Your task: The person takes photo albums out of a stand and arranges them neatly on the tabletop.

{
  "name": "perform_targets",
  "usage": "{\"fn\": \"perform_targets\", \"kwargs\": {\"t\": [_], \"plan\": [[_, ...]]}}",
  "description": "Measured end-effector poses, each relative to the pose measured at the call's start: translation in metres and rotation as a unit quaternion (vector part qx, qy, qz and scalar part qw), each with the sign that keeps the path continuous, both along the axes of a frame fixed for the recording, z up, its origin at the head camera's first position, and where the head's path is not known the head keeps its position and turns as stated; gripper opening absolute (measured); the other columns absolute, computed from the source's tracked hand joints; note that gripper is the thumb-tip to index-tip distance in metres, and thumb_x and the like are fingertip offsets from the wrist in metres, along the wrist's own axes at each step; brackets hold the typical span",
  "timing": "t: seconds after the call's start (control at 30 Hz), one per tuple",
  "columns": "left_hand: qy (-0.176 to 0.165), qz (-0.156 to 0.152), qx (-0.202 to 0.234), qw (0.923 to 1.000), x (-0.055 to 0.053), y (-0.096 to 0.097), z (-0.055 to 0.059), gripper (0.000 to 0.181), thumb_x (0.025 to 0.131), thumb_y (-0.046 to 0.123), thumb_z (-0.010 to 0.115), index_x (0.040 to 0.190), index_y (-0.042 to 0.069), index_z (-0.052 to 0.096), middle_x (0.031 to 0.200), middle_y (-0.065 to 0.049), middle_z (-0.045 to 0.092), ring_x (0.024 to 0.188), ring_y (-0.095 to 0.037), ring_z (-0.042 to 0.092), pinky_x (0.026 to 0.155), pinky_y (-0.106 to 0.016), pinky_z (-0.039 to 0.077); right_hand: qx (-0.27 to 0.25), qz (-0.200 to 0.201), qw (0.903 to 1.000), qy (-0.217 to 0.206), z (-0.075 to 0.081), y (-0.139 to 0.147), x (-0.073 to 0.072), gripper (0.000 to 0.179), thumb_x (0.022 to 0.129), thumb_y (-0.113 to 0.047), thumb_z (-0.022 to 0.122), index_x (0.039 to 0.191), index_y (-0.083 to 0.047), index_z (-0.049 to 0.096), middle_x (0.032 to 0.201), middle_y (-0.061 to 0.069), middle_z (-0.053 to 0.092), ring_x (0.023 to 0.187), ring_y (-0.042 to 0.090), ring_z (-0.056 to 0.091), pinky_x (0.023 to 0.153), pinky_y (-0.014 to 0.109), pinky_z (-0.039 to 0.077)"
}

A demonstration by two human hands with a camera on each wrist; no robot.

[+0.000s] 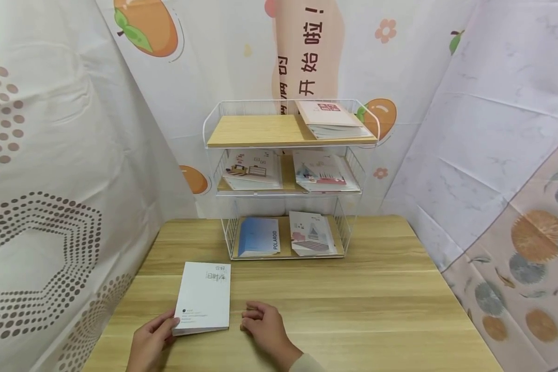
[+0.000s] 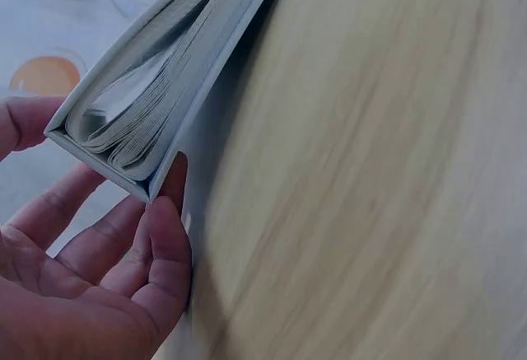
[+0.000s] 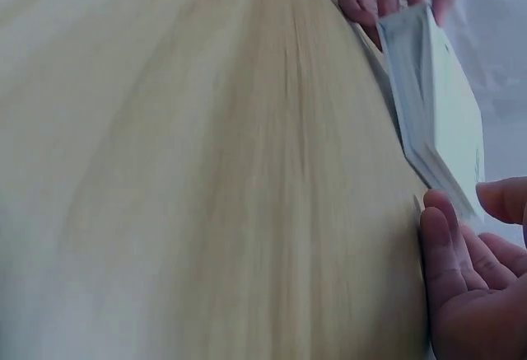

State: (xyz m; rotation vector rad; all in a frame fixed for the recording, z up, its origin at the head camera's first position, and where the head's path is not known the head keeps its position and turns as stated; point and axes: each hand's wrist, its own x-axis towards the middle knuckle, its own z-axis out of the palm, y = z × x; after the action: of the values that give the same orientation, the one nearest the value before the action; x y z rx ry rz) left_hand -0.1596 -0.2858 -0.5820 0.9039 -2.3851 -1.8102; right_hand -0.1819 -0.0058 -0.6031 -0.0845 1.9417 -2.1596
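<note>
One album (image 1: pixel 203 295): toward table's (image 1: pixel 353 315) left edge; probably light, stiff; grip spine.
Left hand (image 1: pixel 151 338): pinching album.
Right hand (image 1: pixel 267 329): fingers relaxed, empty.

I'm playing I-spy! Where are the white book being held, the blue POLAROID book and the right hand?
White book (image 1: pixel 205 294), head view: middle of its cover.
Blue POLAROID book (image 1: pixel 262 233), head view: its blue cover.
Right hand (image 1: pixel 266 325), head view: middle of the hand.

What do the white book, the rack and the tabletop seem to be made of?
White book: probably smooth card, with stiff edges around layered sheets. Rack: likely white painted metal, from its thin wires. Tabletop: smooth wood or laminate; the streaky grain fits both.
</note>
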Motion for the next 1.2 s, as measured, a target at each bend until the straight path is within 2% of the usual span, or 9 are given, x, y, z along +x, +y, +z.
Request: {"fn": "perform_targets", "kwargs": {"t": [0.17, 0.4, 0.53, 0.67, 0.87, 1.0, 1.07, 1.2], "plan": [[-0.006, -0.007, -0.021, 0.9997, 0.003, -0.013, 0.0, 0.07, 0.077, 0.049, 0.074, 0.13, 0.008, 0.058, 0.133, -0.012, 0.055, 0.086, -0.005, 0.06, 0.07, -0.025, 0.056, -0.02, 0.005, 0.9998, -0.002, 0.004, 0.018, 0.003, 0.038, 0.087, -0.001, 0.064, 0.123, 0.007, 0.055, 0.105, 0.021, 0.067, 0.083, 0.032, 0.069, 0.072, 0.034, 0.058], [-0.009, -0.009, -0.042, 0.999, 0.001, -0.024, 0.005, 0.066, 0.08, 0.047, 0.072, 0.131, 0.008, 0.058, 0.135, -0.014, 0.054, 0.085, -0.003, 0.058, 0.071, -0.025, 0.055, -0.029, 0.001, 0.9996, -0.002, 0.008, 0.04, 0.005, 0.036, 0.088, -0.005, 0.065, 0.121, 0.007, 0.057, 0.106, 0.024, 0.065, 0.086, 0.032, 0.069, 0.075, 0.035, 0.057], [-0.012, 0.002, -0.044, 0.999, -0.001, -0.029, 0.007, 0.063, 0.08, 0.044, 0.073, 0.13, 0.008, 0.059, 0.134, -0.012, 0.055, 0.083, -0.002, 0.059, 0.071, -0.027, 0.056, -0.036, -0.002, 0.9993, -0.01, 0.011, 0.048, 0.01, 0.037, 0.089, -0.007, 0.065, 0.122, 0.006, 0.056, 0.107, 0.025, 0.065, 0.086, 0.03, 0.069, 0.076, 0.036, 0.057], [-0.021, 0.014, -0.067, 0.9975, -0.004, -0.036, 0.007, 0.06, 0.08, 0.044, 0.071, 0.129, 0.009, 0.06, 0.133, -0.013, 0.056, 0.08, -0.002, 0.059, 0.068, -0.028, 0.056, -0.043, -0.002, 0.9989, -0.016, 0.016, 0.057, 0.015, 0.037, 0.089, -0.007, 0.064, 0.122, 0.006, 0.055, 0.107, 0.025, 0.065, 0.087, 0.029, 0.069, 0.077, 0.036, 0.057], [-0.012, 0.051, -0.054, 0.9972, -0.007, -0.047, 0.003, 0.054, 0.082, 0.037, 0.07, 0.127, 0.008, 0.061, 0.12, 0.0, 0.062, 0.078, 0.004, 0.057, 0.067, -0.026, 0.056, -0.04, -0.012, 0.9991, -0.01, 0.025, 0.069, 0.02, 0.036, 0.089, -0.006, 0.064, 0.122, 0.005, 0.055, 0.107, 0.026, 0.065, 0.088, 0.031, 0.069, 0.077, 0.041, 0.057], [-0.014, 0.067, -0.058, 0.996, -0.008, -0.055, 0.001, 0.051, 0.085, 0.035, 0.068, 0.128, 0.009, 0.06, 0.129, -0.007, 0.057, 0.079, 0.006, 0.054, 0.066, -0.024, 0.055, -0.037, -0.013, 0.9992, -0.009, 0.031, 0.076, 0.023, 0.034, 0.09, -0.006, 0.063, 0.122, 0.003, 0.056, 0.108, 0.027, 0.064, 0.089, 0.031, 0.069, 0.08, 0.043, 0.056], [-0.017, 0.07, -0.069, 0.995, -0.009, -0.059, 0.001, 0.052, 0.086, 0.035, 0.066, 0.129, 0.008, 0.059, 0.135, -0.012, 0.054, 0.082, 0.003, 0.053, 0.064, -0.024, 0.054, -0.037, -0.013, 0.9992, -0.009, 0.033, 0.08, 0.025, 0.033, 0.09, -0.005, 0.062, 0.122, 0.001, 0.056, 0.109, 0.027, 0.064, 0.09, 0.031, 0.069, 0.081, 0.043, 0.056], [-0.036, 0.067, -0.088, 0.9932, -0.01, -0.065, 0.004, 0.052, 0.088, 0.037, 0.062, 0.132, 0.01, 0.056, 0.139, -0.014, 0.051, 0.096, -0.009, 0.053, 0.062, -0.027, 0.052, -0.03, -0.022, 0.9993, -0.008, 0.036, 0.089, 0.026, 0.033, 0.091, -0.005, 0.06, 0.123, -0.001, 0.056, 0.11, 0.026, 0.064, 0.091, 0.031, 0.069, 0.08, 0.042, 0.056]]}}
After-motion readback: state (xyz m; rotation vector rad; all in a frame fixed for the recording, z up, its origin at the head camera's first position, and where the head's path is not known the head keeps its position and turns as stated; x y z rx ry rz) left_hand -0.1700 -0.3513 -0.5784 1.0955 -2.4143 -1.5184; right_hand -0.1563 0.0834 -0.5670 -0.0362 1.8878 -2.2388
